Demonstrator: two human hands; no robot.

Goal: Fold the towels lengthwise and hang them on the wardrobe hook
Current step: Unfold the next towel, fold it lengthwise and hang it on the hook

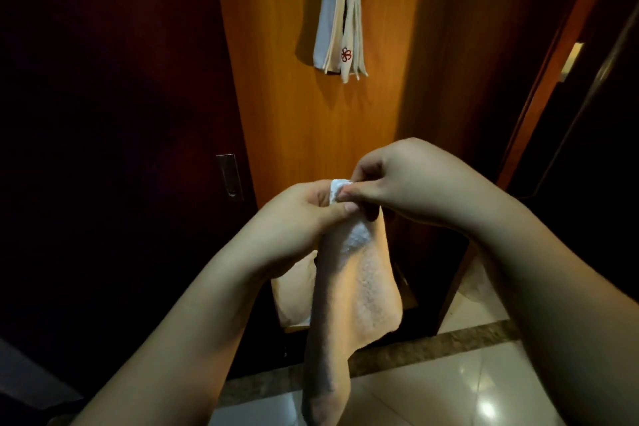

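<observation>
towel [359,273]: white fluffy terry, long folded strip dangling down
left hand [297,214]: pinching its top edge
right hand [397,180]: pinching there too

This looks like a hotel room or a bedroom entry at a built-in wardrobe. A warm orange wooden panel [311,97] stands between dark doors, one with a recessed metal handle [229,175]. White towels with a red embroidered logo [340,17] hang high on the panel. Glossy floor tiles [466,387] have a speckled stone border [432,344].
</observation>
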